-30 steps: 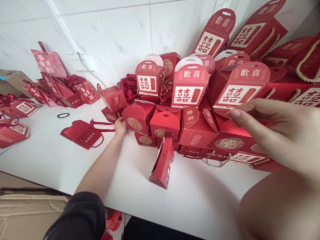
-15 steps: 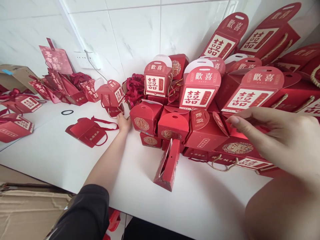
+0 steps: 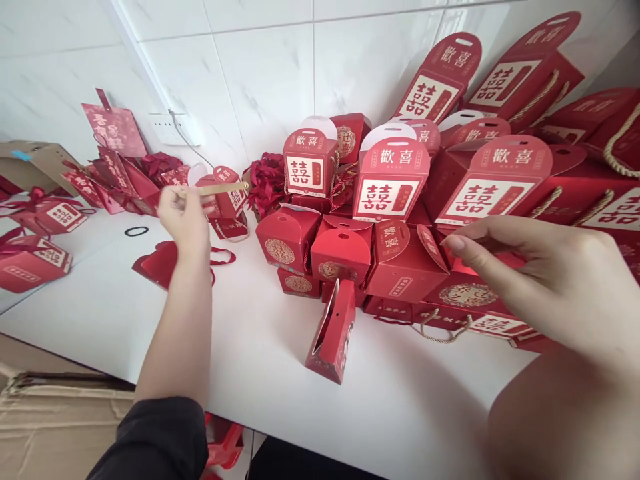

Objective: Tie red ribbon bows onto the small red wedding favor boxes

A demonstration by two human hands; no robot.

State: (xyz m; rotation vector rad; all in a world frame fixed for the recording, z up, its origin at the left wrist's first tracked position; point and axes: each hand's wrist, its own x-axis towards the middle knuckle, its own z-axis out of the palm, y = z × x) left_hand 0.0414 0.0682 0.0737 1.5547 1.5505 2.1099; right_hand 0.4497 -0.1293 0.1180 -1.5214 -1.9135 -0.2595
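Observation:
My left hand (image 3: 184, 217) is raised above the white table, pinching a thin wooden stick (image 3: 223, 189) between thumb and fingers. Behind the stick stands a small red gift box (image 3: 225, 200). My right hand (image 3: 540, 273) hovers with fingers apart at the front of a heaped pile of red paper gift boxes (image 3: 390, 260), close to a red box with a round gold emblem (image 3: 467, 293). Its fingertips are near the box's top edge, and contact is hard to judge. A folded red box (image 3: 333, 333) stands alone on the table between my hands.
Flat red boxes with ribbon handles (image 3: 170, 263) and red bags (image 3: 120, 180) lie on the white table (image 3: 260, 380) to the left, beside a black hair tie (image 3: 136, 231). Tiled wall (image 3: 265, 73) with a socket (image 3: 170, 130) stands behind. Cardboard (image 3: 50, 427) lies below the table edge.
My left hand has lifted off the pile's left side and moved up and left, now showing the wooden stick. My right hand has barely moved.

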